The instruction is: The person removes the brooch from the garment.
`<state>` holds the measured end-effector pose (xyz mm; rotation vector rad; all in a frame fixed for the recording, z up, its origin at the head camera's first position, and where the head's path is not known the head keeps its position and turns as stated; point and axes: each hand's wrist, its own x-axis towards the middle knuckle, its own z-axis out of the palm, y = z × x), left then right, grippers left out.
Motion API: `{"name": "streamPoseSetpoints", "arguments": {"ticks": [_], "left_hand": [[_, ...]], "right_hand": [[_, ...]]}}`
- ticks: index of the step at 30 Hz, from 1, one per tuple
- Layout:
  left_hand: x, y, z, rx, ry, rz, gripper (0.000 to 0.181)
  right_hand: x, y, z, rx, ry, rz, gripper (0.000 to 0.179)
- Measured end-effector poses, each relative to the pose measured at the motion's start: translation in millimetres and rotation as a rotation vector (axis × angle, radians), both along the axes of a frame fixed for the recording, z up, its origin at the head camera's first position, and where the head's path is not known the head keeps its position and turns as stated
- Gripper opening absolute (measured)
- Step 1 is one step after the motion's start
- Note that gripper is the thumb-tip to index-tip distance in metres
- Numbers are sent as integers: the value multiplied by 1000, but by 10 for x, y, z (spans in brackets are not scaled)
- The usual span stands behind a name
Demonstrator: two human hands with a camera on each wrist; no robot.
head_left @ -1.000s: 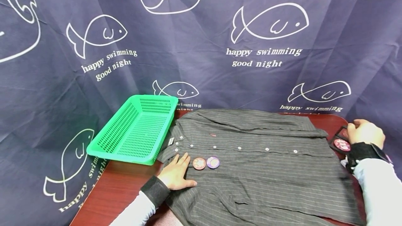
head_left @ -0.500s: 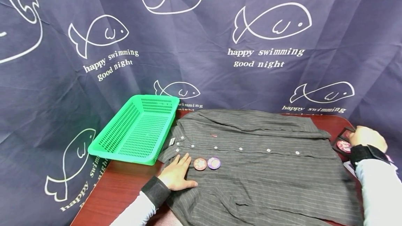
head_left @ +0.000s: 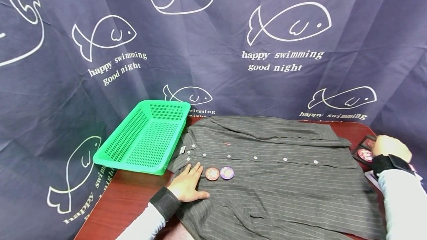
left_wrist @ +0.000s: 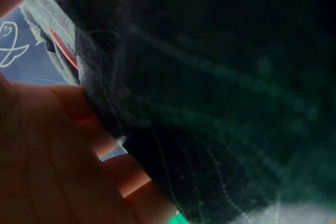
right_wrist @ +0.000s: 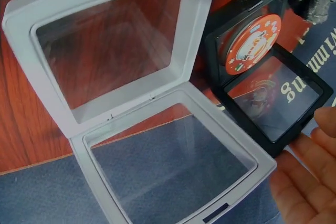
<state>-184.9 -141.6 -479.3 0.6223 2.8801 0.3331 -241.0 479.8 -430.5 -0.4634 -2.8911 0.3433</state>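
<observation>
A dark grey pinstriped shirt (head_left: 283, 188) lies spread on the table. My left hand (head_left: 185, 186) rests on it near the collar, fingers extended. Just right of that hand, an orange-red round badge (head_left: 212, 174) and a purple round badge (head_left: 227, 173) lie side by side on the shirt. At the table's right edge my right hand (head_left: 391, 149) pinches the rim of the raised lid of a black clear-windowed display case (right_wrist: 211, 64). A red round badge (right_wrist: 254, 43) sits against its other half. The left wrist view is mostly dark cloth.
A white clear-windowed display case (right_wrist: 47, 87) stands open beside the black one, mostly hidden by the right arm in the head view. A green perforated basket (head_left: 151, 140) stands at the back left. A fish-print curtain (head_left: 213, 55) hangs behind the reddish table (head_left: 113, 203).
Over the first half second my right hand shifts slightly down at the black case, and more of the white case shows. The left hand stays in place on the shirt.
</observation>
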Motion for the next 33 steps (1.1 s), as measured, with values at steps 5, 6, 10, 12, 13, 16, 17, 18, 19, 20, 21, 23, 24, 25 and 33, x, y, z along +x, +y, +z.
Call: {"name": "streamPoseSetpoints", "arguments": {"ticks": [5,6,10,12,13,16,17,18,19,20,21,23,24,25,33], "left_hand": [[-6,-2,-8,-1,2,-3,95],[-8,-2,-10,-1,0,-2,95],[-21,-6,-25,1,-13,1,95],[-27,-9,-33,3,-23,4,96],[-28,-10,-37,3,-25,4,96],[-28,-12,-42,4,-26,4,96],[-28,-13,-44,5,-26,5,96],[-28,-14,-47,6,-27,6,96],[-27,-15,-48,7,-27,6,96],[-27,-16,-51,8,-27,7,96],[-27,-17,-54,8,-26,8,96],[-26,-19,-55,8,-24,8,96],[-25,-20,-54,8,-22,8,96],[-24,-20,-53,9,-20,7,96],[-26,-21,-49,5,-26,9,96]], "right_hand": [[30,-49,10,25,28,10,37],[32,-55,9,32,26,4,35],[30,-53,-6,64,7,-9,28],[25,-36,-22,82,-1,-4,24],[26,-27,-29,86,-4,1,24],[28,-2,-56,98,-17,13,23],[29,7,-64,94,-19,18,23],[32,13,-71,92,-23,22,23],[34,18,-78,90,-22,30,23],[35,18,-85,87,-17,38,23],[37,18,-87,84,-11,47,23],[37,9,-92,80,2,65,23],[39,0,-92,81,8,77,22],[41,-13,-90,83,14,87,22],[80,-149,-83,104,44,171,15]]}}
